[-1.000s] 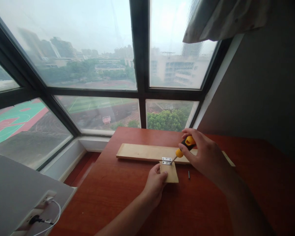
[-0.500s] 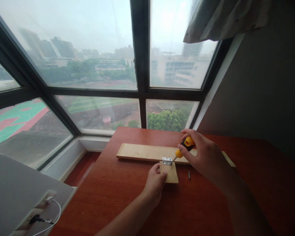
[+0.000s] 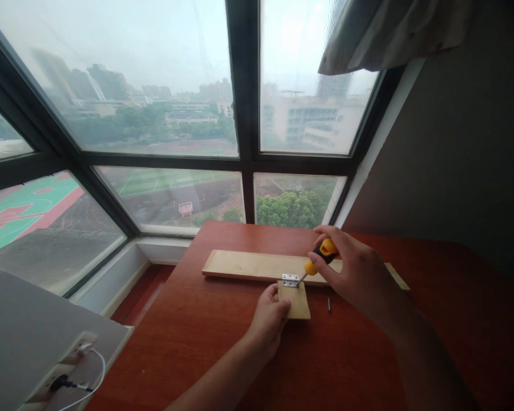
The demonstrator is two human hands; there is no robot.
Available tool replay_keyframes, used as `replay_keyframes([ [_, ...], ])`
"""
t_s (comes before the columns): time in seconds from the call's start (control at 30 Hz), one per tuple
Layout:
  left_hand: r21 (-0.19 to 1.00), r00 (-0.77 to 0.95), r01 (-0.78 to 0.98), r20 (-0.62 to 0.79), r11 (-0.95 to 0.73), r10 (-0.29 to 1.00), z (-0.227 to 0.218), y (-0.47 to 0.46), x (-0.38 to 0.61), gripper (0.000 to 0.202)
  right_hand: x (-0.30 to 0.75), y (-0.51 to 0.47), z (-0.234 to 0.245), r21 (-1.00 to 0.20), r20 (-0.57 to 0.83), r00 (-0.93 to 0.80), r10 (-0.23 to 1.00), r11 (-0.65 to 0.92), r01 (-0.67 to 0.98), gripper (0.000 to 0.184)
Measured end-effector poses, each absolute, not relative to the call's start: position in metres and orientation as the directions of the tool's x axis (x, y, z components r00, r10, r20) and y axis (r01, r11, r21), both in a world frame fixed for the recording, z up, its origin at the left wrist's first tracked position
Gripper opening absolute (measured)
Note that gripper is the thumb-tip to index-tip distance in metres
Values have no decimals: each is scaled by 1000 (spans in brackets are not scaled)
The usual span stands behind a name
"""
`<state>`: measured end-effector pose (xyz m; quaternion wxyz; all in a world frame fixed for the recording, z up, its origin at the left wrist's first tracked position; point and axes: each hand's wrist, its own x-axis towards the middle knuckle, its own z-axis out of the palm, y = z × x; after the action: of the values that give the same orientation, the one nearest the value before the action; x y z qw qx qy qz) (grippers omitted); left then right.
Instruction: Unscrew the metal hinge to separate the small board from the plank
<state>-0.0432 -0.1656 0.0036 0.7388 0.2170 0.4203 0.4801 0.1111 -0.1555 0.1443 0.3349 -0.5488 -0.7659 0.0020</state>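
Observation:
My left hand [image 3: 270, 317] is closed on the left edge of a small wooden board [image 3: 297, 303], thumb on top. At that board's far edge sits a silver metal hinge or bracket [image 3: 290, 280] with holes in it. My right hand [image 3: 355, 268] grips a yellow-and-black screwdriver [image 3: 324, 253], held at a slant. Its tip meets the lower right of the metal piece; whether a screw is under it is too small to tell. Just behind lies a long pale wooden plank [image 3: 244, 264], partly hidden by my right hand.
On the reddish-brown table [image 3: 223, 325], a small dark metal rod or bit [image 3: 329, 305] lies right of the small board. Large windows [image 3: 163, 194] stand beyond the table. Plugs and a white cable [image 3: 100, 365] are at a wall socket lower left.
Almost nothing differs. The right hand and screwdriver have shifted very slightly left, along with a tiny shift of the whole view.

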Motion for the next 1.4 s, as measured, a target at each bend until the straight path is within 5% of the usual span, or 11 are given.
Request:
replay_keyframes([
  [0.33, 723, 181, -538, -403, 433, 897, -2, -164, -44, 43, 110, -157, 146, -377, 504, -173, 846, 396, 837, 33],
  [0.63, 718, 179, -538, -415, 442, 892, 1, -165, -45, 42, 114, -154, 141, -232, 496, -129, 859, 274, 934, 36],
  [0.87, 704, 190, -541, -431, 460, 882, 2, -165, -44, 43, 111, -161, 147, -316, 475, -170, 863, 347, 883, 38],
  [1.4, 725, 176, -522, -425, 450, 888, 4, -167, -43, 47, 111, -162, 146, -277, 461, -135, 877, 287, 917, 27],
])
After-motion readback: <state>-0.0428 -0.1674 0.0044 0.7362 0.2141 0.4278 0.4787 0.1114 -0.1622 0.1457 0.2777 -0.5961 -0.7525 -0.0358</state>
